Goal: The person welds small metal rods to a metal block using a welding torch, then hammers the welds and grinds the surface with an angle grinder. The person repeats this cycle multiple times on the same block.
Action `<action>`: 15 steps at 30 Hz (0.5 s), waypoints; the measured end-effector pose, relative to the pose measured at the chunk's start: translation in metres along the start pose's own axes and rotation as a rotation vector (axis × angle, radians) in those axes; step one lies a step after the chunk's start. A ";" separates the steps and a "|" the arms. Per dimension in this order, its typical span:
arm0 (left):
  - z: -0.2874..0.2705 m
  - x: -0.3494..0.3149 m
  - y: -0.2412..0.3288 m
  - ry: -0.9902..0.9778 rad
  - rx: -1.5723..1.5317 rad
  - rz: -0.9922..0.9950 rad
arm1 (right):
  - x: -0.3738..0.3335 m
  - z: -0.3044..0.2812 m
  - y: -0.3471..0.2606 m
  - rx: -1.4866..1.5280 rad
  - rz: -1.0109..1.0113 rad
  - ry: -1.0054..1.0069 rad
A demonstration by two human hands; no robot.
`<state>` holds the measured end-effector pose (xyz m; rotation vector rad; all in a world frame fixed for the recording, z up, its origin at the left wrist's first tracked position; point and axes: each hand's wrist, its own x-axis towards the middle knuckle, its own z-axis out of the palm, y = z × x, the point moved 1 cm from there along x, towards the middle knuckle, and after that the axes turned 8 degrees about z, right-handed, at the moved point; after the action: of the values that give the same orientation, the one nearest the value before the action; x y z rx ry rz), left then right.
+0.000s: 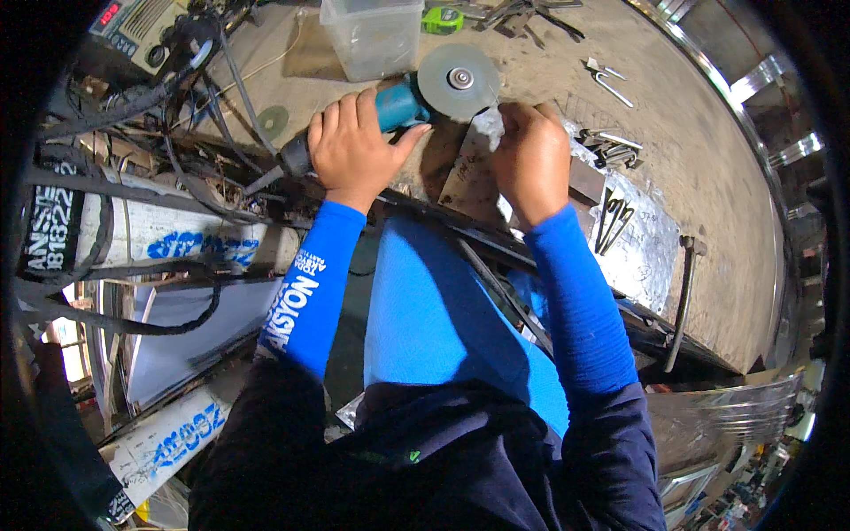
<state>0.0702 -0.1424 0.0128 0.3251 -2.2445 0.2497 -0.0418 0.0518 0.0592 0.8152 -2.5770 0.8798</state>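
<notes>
My left hand [356, 152] is wrapped round the teal and black body of an angle grinder [397, 107], thumb stretched along its side. The grinder's round grey disc [453, 73] faces up at the far end. Close to the disc's lower right edge, my right hand [537, 161] is closed, fingertips pinched; whatever it grips is hidden by the fingers. Beneath that hand lies a metal plate [467, 173] with handwritten marks, at the near edge of the workbench [708, 195]. Whether the disc is spinning cannot be told.
A clear plastic bin [376, 44] and a green tape measure [441, 19] stand beyond the grinder. Bent rods [611, 219] lie on a shiny sheet [652, 248] at right, near a steel clamp bar [685, 301]. Cables [168, 115] and white cylinders [133, 230] crowd the left.
</notes>
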 end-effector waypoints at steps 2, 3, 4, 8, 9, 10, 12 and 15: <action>-0.002 0.003 -0.001 -0.015 0.012 -0.008 | -0.007 -0.032 -0.011 0.542 0.321 -0.219; 0.000 0.002 0.000 -0.012 0.013 -0.012 | -0.016 -0.054 -0.014 0.856 0.441 -0.311; 0.001 0.003 0.002 -0.009 0.008 -0.019 | -0.026 -0.070 -0.011 1.149 0.511 -0.353; 0.000 0.002 0.002 -0.078 0.090 -0.020 | -0.065 -0.130 0.007 1.627 0.599 -0.383; 0.001 0.001 0.000 -0.075 0.099 -0.009 | -0.072 -0.142 0.008 1.681 0.643 -0.333; -0.001 0.001 -0.003 -0.034 0.112 0.012 | -0.078 -0.153 0.012 1.722 0.645 -0.332; -0.004 0.003 0.003 -0.060 0.101 -0.004 | -0.091 -0.173 0.021 1.799 0.600 -0.306; -0.002 0.004 0.007 -0.066 0.108 0.007 | -0.106 -0.201 0.024 1.828 0.560 -0.249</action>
<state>0.0675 -0.1355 0.0166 0.3882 -2.3018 0.3697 0.0463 0.2391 0.1555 0.3795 -1.4065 3.4654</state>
